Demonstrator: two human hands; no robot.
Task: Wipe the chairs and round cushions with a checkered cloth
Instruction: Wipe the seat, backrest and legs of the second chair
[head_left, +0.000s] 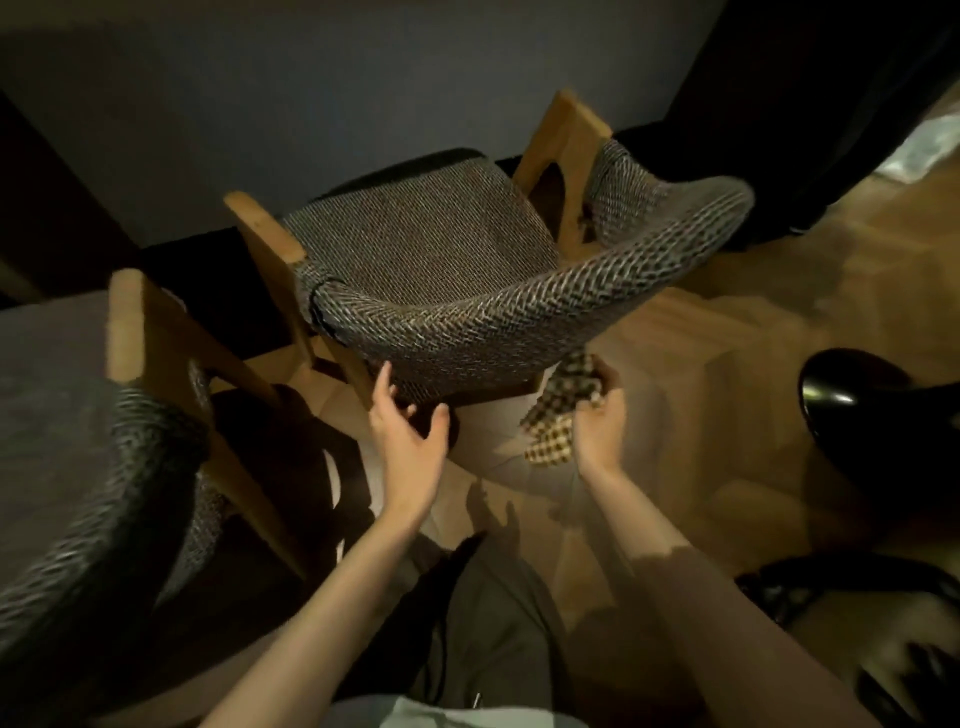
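The left hand (410, 431) is spread, its fingertips touching the lower outer edge of the chair (441, 249)'s curved, grey woven backrest. The right hand (597, 415) grips a bunched brown-and-cream checkered cloth (548, 421) just under that edge. A second chair (104, 467) crowds in on the left, and a glossy black object (857, 405) sits to the right on the wooden floor (727, 338).

A chair (431, 260) upholstered in a coarse herringbone weave of dark grey, brown and cream has a honey-toned wooden frame (563, 127). A second chair (104, 467), at left, carries the same tweed-like pattern and pale wood. The checkered cloth (558, 410) shows small brown and cream squares. The floor (727, 338) is warm tan wood, the wall (311, 78) muted blue-grey, the rounded object (857, 405) at right glossy black, and the trousers (493, 623) olive-grey.
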